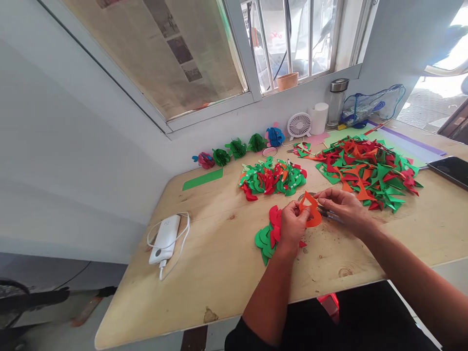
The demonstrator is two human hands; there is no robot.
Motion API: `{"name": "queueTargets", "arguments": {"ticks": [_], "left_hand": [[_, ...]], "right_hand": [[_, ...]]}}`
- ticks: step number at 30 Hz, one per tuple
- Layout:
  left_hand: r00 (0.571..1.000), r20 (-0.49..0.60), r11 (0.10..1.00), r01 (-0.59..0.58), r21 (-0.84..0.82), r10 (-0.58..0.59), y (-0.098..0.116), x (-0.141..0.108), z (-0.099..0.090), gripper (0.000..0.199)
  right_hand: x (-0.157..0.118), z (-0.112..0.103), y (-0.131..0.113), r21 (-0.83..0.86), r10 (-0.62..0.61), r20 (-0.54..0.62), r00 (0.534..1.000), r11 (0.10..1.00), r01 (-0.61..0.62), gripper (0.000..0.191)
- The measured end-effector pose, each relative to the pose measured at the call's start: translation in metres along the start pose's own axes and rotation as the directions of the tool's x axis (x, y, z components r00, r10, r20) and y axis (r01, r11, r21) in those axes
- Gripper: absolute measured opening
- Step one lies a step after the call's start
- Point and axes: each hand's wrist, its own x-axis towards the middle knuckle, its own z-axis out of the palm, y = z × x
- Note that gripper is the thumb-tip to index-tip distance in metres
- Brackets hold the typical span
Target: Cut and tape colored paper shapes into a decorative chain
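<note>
My left hand [293, 223] pinches a folded piece of orange paper [313, 218] with curved edges and an opening in it. Close by on the right, my right hand [341, 207] has its fingers drawn together beside the paper; what they grip is hard to make out. A thin grey, metal-looking tool [331, 215] shows under that hand, partly hidden. Stacked red paper cutouts [274, 219] and green paper cutouts [265, 241] lie beside and partly behind my left hand and wrist.
Red and green cutouts [272, 178] lie behind my hands. Paper scraps [365, 168] heap at the right, near a phone [451, 170]. A white power bank [165, 239] with cable sits left. Along the wall stand green paper ornaments [236, 147], a small fan [299, 126] and a bottle [336, 103].
</note>
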Motion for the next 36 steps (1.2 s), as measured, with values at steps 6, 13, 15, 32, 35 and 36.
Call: {"name": "queueTargets", "arguments": {"ticks": [6, 13, 15, 32, 35, 36], "left_hand": [[0.999, 0.032, 0.997, -0.029, 0.076, 0.027, -0.001, -0.001, 0.001, 0.017], [0.995, 0.072, 0.979, -0.08, 0.19, 0.067, -0.007, 0.001, 0.001, 0.02], [0.994, 0.077, 0.975, -0.09, 0.205, 0.076, -0.009, 0.002, 0.001, 0.021], [0.992, 0.076, 0.993, -0.101, 0.065, 0.096, 0.001, -0.003, 0.003, 0.024], [0.99, 0.062, 0.99, -0.131, 0.046, 0.128, 0.0, -0.002, 0.003, 0.02], [0.988, 0.058, 0.989, -0.143, 0.04, 0.141, 0.0, -0.002, 0.004, 0.018]], "right_hand": [[-0.004, 0.01, -0.011, -0.02, -0.004, -0.022, 1.0, 1.0, 0.004, 0.039], [-0.004, 0.012, -0.012, -0.045, -0.019, -0.056, 0.998, 0.999, 0.017, 0.04], [-0.004, 0.012, -0.009, -0.049, -0.006, -0.059, 0.998, 0.999, 0.003, 0.04], [-0.006, 0.016, 0.002, 0.001, 0.024, -0.034, 0.999, 1.0, -0.024, 0.035], [-0.006, 0.016, 0.002, -0.041, -0.006, -0.038, 0.999, 0.999, 0.005, 0.035], [-0.006, 0.016, 0.003, -0.053, -0.017, -0.04, 0.999, 0.998, 0.015, 0.034]]}}
